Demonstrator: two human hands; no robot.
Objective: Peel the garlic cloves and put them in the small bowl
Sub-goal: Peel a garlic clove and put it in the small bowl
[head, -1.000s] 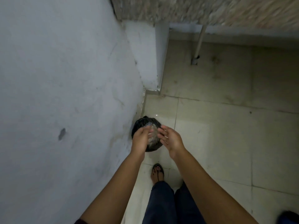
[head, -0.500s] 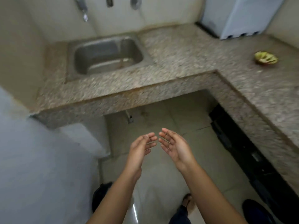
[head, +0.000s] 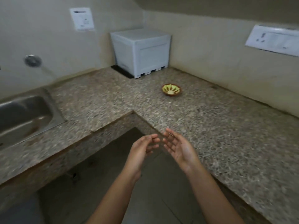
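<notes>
While both forearms reach forward above the floor (head: 161,199), the left hand (head: 141,149) and the right hand (head: 180,148) hang close together with their palms turned toward each other. The fingers of each are loosely spread and only slightly bent. Neither hand has hold of anything, and a narrow gap separates their fingertips. They sit just in front of the inner corner of the speckled L-shaped counter (head: 226,143), and the right hand overlaps its front edge in this view.

Farther back, on the right-hand run of the counter and well apart from both hands, stands the bowl (head: 175,88). It is brown outside and yellow-green inside. A pale piece (head: 169,92) lies at its bottom, too small to tell whether it is a garlic clove. No other garlic can be made out on the counter.

Off to the left, a steel sink (head: 24,113) is set into the other run. At the far corner a white box (head: 142,52) stands on the counter against the wall. Above the sink a round metal fitting (head: 33,60) sits on the wall, and higher up there are two white switch plates, one on the back wall (head: 82,18) and one on the right wall (head: 273,40).
</notes>
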